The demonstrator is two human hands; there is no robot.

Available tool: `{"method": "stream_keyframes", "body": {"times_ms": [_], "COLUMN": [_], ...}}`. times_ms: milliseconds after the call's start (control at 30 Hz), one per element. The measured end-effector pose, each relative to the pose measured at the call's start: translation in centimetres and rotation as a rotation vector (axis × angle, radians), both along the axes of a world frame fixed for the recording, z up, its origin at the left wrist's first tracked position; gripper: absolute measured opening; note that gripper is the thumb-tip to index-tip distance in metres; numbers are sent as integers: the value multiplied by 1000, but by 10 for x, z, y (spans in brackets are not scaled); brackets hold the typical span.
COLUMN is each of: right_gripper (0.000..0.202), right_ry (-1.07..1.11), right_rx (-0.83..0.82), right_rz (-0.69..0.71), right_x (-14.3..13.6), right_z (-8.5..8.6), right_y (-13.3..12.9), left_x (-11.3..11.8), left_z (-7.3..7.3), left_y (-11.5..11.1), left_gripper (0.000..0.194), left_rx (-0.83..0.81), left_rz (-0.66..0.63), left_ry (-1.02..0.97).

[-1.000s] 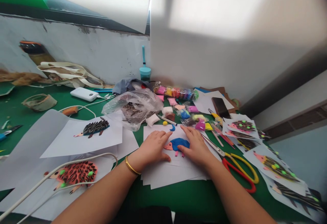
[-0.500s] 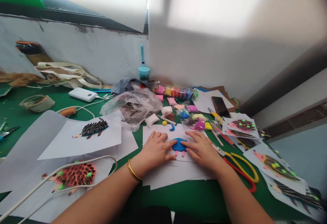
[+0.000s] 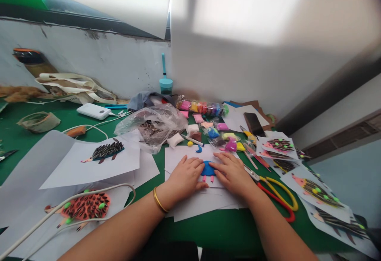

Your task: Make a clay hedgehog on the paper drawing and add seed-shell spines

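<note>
A flat blue clay shape (image 3: 208, 168) with small pink legs (image 3: 204, 178) lies on white paper (image 3: 190, 205) in front of me. My left hand (image 3: 187, 175) rests on the paper, its fingers stretched out and their tips on the blue clay's left side. From the right, my right hand (image 3: 232, 171) touches the clay's other edge with spread fingers. Above them on the sheet are a small blue crescent (image 3: 199, 149) and a yellow ball (image 3: 190, 143).
Scissors (image 3: 278, 195) lie right of my right hand. Behind the paper are clay packets (image 3: 230, 144) and a plastic bag of seeds (image 3: 151, 128). Hedgehog pictures (image 3: 108, 150) sit at left and right. A white cable (image 3: 74, 199) crosses the left side, near my left forearm.
My left hand's fingers have shifted slightly over the blue clay's left side, covering more of it. The whole view has moved a little.
</note>
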State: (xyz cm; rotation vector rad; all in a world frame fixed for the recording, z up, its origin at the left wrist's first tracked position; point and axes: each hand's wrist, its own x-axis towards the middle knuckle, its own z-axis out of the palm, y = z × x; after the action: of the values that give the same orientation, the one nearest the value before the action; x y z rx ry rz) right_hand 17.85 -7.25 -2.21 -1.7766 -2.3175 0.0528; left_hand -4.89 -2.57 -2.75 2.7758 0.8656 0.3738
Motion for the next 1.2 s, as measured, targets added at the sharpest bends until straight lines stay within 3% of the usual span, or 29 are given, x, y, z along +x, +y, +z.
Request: {"method": "stream_keyframes", "body": {"times_ms": [500,667,933,1200], "right_gripper": [37,43,40,33], "right_ry": [55,79,62,85], "right_rx": [-12,14,8,40], "right_rz": [28,29,38,-9], "right_x": [3,0,-3,9], "right_z": [-4,-3,-9,-3], "right_y": [5,6,9,7], "left_x": [-1,-1,0,-1], "left_z": [7,10,12,8], "left_y": [2,0,0,0], "left_gripper": [66,71,63,71], "left_rx": [-65,-117,-98,-105], "left_rz": [-8,47,39,52], "left_ry": [-35,-62,-37,-47]}}
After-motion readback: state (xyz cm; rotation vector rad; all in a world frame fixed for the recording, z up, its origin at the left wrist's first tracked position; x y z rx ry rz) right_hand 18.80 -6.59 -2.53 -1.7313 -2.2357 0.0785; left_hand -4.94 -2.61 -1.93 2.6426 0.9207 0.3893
